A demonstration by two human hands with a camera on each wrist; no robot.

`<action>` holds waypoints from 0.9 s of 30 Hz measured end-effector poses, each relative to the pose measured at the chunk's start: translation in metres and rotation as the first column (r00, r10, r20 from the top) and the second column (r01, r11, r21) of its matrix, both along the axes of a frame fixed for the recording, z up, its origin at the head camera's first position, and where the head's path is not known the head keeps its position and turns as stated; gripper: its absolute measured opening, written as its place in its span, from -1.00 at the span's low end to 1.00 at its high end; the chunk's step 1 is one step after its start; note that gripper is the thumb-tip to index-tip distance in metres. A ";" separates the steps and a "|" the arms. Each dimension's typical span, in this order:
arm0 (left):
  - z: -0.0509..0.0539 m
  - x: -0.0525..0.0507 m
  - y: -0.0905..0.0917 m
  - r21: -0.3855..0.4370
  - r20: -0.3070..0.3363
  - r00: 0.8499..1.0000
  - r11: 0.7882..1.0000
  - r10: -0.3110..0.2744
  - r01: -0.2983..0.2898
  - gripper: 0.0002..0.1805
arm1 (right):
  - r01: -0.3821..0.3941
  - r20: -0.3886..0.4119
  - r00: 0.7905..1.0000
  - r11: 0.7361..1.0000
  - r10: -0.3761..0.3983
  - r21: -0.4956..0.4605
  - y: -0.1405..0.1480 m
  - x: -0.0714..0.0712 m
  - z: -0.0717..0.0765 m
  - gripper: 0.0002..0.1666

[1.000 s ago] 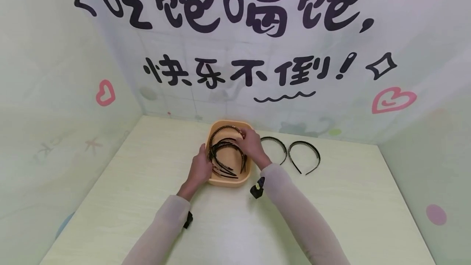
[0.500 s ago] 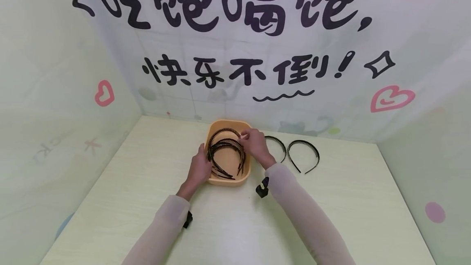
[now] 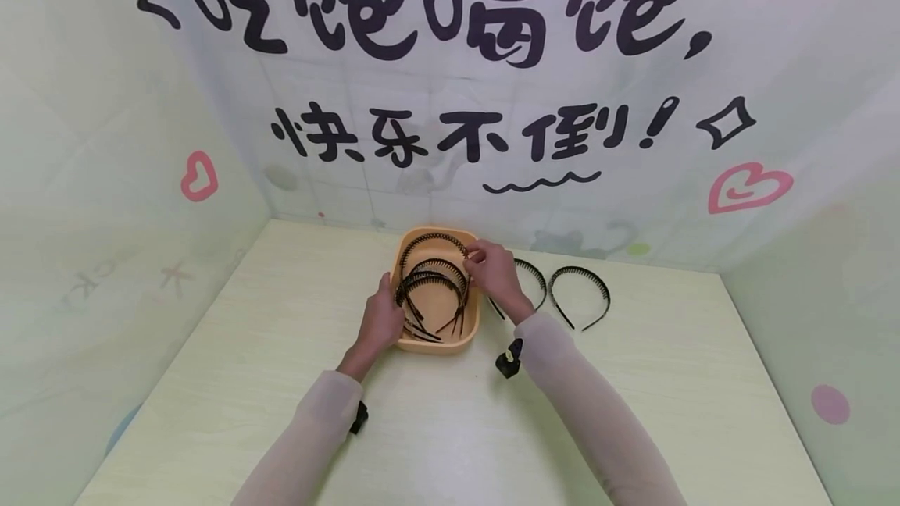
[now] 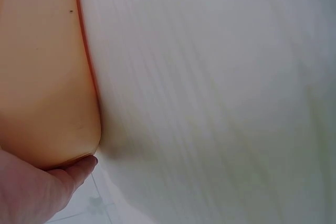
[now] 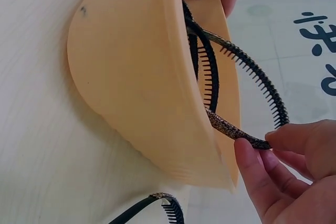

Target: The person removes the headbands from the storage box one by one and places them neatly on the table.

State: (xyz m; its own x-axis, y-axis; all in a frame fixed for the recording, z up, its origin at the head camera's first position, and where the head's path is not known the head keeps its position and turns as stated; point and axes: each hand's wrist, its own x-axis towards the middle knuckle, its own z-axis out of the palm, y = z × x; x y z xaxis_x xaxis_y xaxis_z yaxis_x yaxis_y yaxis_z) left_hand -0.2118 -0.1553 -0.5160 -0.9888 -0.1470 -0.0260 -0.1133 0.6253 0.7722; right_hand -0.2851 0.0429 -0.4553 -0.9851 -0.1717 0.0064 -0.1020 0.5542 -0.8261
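Clasping the orange bin (image 3: 437,348) by its nine-o'clock wall with the left hand (image 3: 380,322), cut off in the left wrist view. Pinching a toothed headband (image 5: 231,129) with thumb and fingertips of the right hand (image 3: 495,268), at the bin's two o'clock. Can see overlapping headbands (image 3: 426,281) inside, too tangled to count. Farther out at three, lying on the pale worktop (image 3: 668,381): a half-covered headband (image 3: 533,268), then a fully visible headband (image 3: 597,279). Hung at twelve: a lettered backdrop (image 3: 436,205), cropped above.
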 end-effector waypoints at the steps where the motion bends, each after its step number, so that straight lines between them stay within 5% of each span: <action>1: 0.000 0.000 0.000 -0.001 -0.001 1.000 1.000 0.000 0.000 -0.26 | 0.006 -0.008 1.000 1.000 -0.006 -0.004 0.000 0.000 0.000 -0.66; 17: 0.000 0.001 0.000 0.019 -0.003 1.000 1.000 -0.003 0.003 -0.25 | 0.076 -0.033 0.996 0.982 -0.083 -0.176 0.001 0.000 -0.001 -0.71; 27: 0.000 0.001 0.000 0.012 -0.011 1.000 1.000 0.003 -0.003 -0.23 | 0.098 0.060 0.995 0.926 -0.081 -0.365 0.004 0.000 0.000 -0.67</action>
State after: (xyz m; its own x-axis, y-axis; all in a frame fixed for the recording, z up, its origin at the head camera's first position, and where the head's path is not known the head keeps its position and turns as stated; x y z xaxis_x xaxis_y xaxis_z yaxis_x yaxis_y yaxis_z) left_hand -0.2106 -0.1557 -0.5158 -0.9886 -0.1493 -0.0174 -0.1066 0.6154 0.7810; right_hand -0.2856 0.0470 -0.4553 -0.9970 -0.0765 0.0097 -0.0261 0.2162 -0.9760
